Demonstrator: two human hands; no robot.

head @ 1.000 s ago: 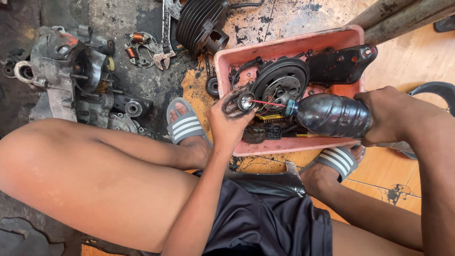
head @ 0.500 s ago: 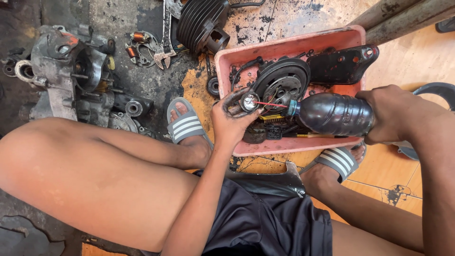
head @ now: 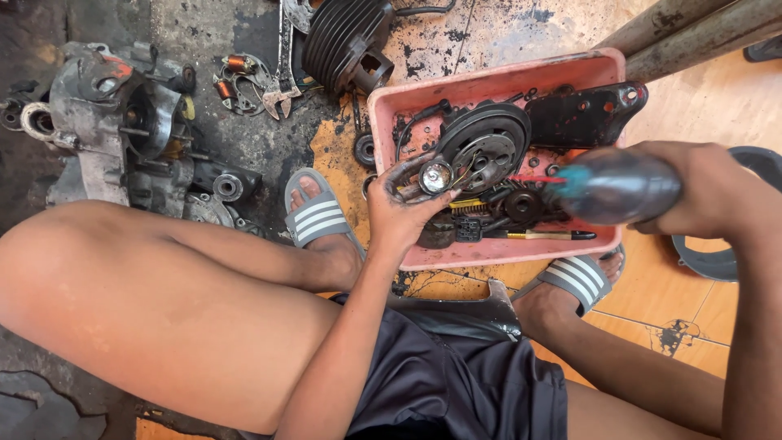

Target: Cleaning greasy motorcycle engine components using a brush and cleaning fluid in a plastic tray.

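A large grey engine crankcase lies on the stained floor at the far left, with a finned black cylinder beyond it. Between the person's sandalled feet sits a pink plastic tray holding a round flywheel-like disc, a black bracket plate, springs and a pen-like tool. The right hand is wrapped closed around a dark, grimy spray can, whose long axis lies roughly level, its thin red nozzle straw pointing left. The left hand hovers over the tray's near-left corner, fingers pinched on a small round shiny bearing-like part. That part lies just left of the straw tip, in line with the can's axis, close but apart.
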